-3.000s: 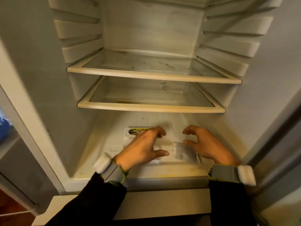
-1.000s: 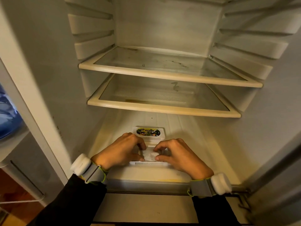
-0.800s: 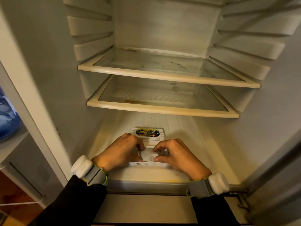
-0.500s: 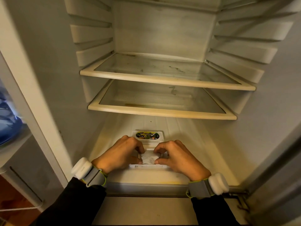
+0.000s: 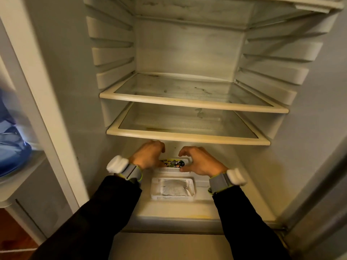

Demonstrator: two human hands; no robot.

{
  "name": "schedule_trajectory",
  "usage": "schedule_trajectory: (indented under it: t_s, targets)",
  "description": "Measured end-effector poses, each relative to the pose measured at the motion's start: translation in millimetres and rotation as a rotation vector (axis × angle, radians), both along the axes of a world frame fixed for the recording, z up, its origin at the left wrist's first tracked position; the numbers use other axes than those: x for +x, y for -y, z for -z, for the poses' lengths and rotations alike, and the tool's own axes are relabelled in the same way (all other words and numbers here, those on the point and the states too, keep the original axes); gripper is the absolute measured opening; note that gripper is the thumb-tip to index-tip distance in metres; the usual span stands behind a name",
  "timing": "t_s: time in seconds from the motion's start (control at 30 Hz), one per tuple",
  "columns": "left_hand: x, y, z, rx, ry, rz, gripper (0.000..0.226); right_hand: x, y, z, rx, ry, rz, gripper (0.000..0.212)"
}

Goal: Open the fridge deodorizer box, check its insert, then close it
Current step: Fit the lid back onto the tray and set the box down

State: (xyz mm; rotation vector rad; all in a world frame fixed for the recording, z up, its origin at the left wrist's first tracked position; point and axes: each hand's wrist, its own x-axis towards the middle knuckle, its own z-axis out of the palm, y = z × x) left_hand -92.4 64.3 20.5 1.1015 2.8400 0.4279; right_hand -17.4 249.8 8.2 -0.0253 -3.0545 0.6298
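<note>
Two white slotted plastic parts lie on the fridge floor (image 5: 169, 209): the lid (image 5: 173, 164) with a colourful label, far, and the open tray (image 5: 172, 197) with a grey soft pouch (image 5: 174, 188), near. The left hand (image 5: 148, 154) and right hand (image 5: 199, 161), fingers curled, pinch the lid's ends.

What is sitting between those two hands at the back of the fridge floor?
In the head view, the lid with the colourful label lies between the left hand and right hand; both touch its ends.
</note>
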Motion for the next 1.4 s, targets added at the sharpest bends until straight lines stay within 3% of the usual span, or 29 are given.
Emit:
schedule_trajectory:
  t_s: [0.17, 0.6, 0.97, 1.4]
  targets:
    - [-7, -9, 11, -0.082, 0.044, 0.007, 0.066, -11, -3, 8, -0.037, 0.083, -0.026, 0.049]
    - [-5, -6, 20, -0.095, 0.047, 0.01, 0.061, -12, -10, 11, -0.035, 0.078, -0.06, 0.055]
    - [31, 12, -18, -0.035, 0.0, 0.082, 0.062, 36, -3, -23, -0.073, -0.006, -0.054, 0.059]
    - [53, 39, 1, -0.021, 0.099, 0.145, 0.061, 64, 12, -5, -0.07, 0.046, -0.085, 0.064]
